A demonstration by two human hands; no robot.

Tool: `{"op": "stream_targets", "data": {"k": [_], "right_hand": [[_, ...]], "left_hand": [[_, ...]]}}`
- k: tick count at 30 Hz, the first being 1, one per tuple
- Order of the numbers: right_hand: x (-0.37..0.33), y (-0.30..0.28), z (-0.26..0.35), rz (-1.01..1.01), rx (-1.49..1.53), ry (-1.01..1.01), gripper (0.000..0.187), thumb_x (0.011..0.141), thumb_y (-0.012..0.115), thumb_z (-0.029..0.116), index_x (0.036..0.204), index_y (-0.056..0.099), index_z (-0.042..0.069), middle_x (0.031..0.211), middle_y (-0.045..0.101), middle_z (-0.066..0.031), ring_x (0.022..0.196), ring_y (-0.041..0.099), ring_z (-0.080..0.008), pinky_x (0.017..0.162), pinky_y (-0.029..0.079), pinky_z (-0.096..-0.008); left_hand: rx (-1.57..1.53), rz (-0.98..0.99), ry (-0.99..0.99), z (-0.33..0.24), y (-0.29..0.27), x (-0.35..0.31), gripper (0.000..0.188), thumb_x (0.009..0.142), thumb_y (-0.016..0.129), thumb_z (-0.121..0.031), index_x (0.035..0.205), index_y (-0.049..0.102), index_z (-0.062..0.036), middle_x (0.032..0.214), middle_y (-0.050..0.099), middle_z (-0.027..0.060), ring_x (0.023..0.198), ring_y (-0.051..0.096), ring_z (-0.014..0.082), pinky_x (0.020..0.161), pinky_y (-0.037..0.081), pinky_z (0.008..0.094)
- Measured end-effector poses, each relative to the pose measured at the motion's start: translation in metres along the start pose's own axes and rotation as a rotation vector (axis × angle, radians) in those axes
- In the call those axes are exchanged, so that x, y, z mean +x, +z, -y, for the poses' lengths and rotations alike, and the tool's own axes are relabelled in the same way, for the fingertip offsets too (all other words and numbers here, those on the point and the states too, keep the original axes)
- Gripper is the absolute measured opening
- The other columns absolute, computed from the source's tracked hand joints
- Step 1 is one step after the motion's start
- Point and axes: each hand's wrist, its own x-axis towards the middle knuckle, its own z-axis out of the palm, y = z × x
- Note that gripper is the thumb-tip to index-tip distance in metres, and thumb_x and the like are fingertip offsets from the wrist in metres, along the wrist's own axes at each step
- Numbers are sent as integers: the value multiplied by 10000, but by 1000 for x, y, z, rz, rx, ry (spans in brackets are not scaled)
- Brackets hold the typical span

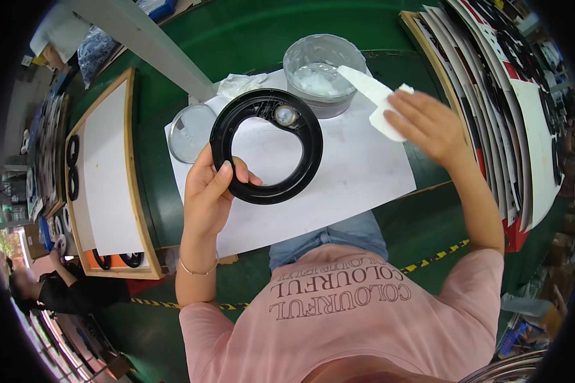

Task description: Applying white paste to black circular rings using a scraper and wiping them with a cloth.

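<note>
My left hand (206, 195) grips a black plastic ring (312, 153) by its lower left side, thumb on the rim and fingers through the opening. A small round metallic piece (285, 115) sits in the ring's upper part. My right hand (431, 124), slightly blurred, is closed on a flat white spatula (372, 89), whose narrow tip points over the rim of a translucent tub (329, 107). White paste (317, 82) lies in the tub. Beneath the ring, a white sheet (364, 175) covers part of the green table.
A round clear lid (191, 134) and crumpled white tissue (241, 84) lie left of the tub. A grey post (150, 41) rises behind them. Wood-framed trays (131, 172) flank the left; stacked boards (492, 121) stand right. Another person (70, 290) is at far left.
</note>
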Motion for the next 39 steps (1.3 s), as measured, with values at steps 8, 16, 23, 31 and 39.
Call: {"op": "stream_targets", "data": {"k": [8,16,23,31,39], "right_hand": [[-26,-25,-6,-130,53,164,220,750,597,17,969,619,29,951,635,-143,854,633,-279,775,493,-306],[-30,30,-27,-650,1029,1157,269,846,593,149,1044,551,-27,933,618,-69,837,573,-118,762,454,-259],[-38,124,-64,-788,370,577,208,777,554,0,972,622,21,945,641,-97,838,627,-180,750,498,-290],[-46,87,-50,-565,760,553,347,747,567,-7,1088,510,23,1026,594,-131,1071,522,-263,891,419,-351],[-70,133,-60,-648,1048,688,262,729,575,-12,990,552,0,946,603,-171,882,593,-324,739,481,-370]], "left_hand": [[-68,23,9,-3,-1,4,441,875,505,-174,1241,355,20,729,511,70,746,597,229,688,497,313],[-150,76,-25,0,35,22,519,864,532,-178,1280,296,24,741,508,74,726,591,235,692,504,331],[-219,287,-221,15,143,71,538,881,508,-182,1319,253,-2,813,535,65,769,609,208,714,511,317],[-162,652,-307,50,365,175,243,909,459,-165,1118,449,-43,1029,559,91,914,577,208,766,481,343],[149,651,-320,99,486,223,491,827,524,-162,1218,318,53,1116,492,173,942,544,253,796,472,370]]}}
